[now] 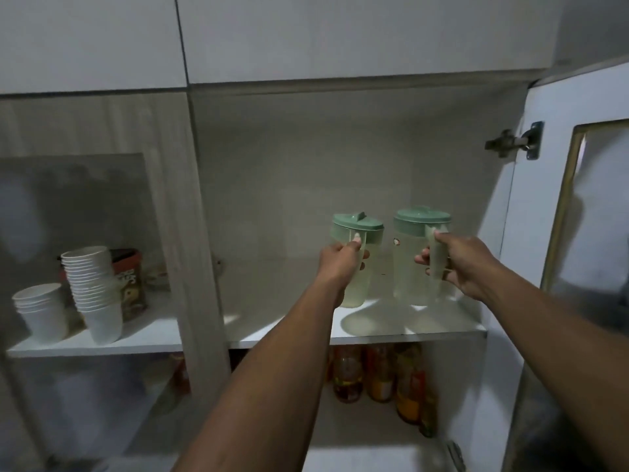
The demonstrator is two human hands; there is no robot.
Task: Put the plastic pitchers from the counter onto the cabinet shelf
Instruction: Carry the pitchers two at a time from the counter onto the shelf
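Observation:
Two clear plastic pitchers with pale green lids are at the white cabinet shelf [279, 330], inside the open compartment. My left hand [337, 264] grips the handle of the smaller left pitcher [357, 240], whose base hangs just above or at the shelf surface. My right hand [466, 264] grips the handle of the taller right pitcher [413, 264], which stands upright at the right end of the shelf. Both arms reach up from below. Whether either base touches the shelf is hard to tell.
The cabinet door [575, 212] hangs open at the right with its hinge [514, 141] showing. Stacks of white paper cups [93, 291] and a brown jar [131, 284] fill the left compartment. Several bottles [381, 373] stand on the shelf below.

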